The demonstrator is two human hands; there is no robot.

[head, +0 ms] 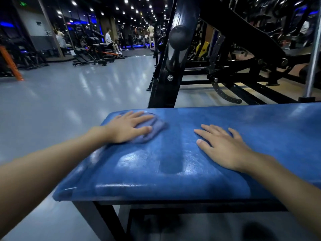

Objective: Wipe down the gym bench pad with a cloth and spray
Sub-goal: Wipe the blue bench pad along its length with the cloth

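Observation:
The blue gym bench pad (173,162) runs across the lower half of the head view, glossy with a darker streak down its middle. A crumpled blue-grey cloth (152,129) lies near the pad's far left corner. My left hand (126,127) presses flat on the cloth, fingers spread over it. My right hand (224,146) rests flat and open on the bare pad to the right, holding nothing. No spray bottle is in view.
A black machine upright (172,58) and frame stand just behind the pad. Grey glossy floor (69,94) opens to the left. Other benches and several people are far back at the left. The bench's black legs (97,220) show below.

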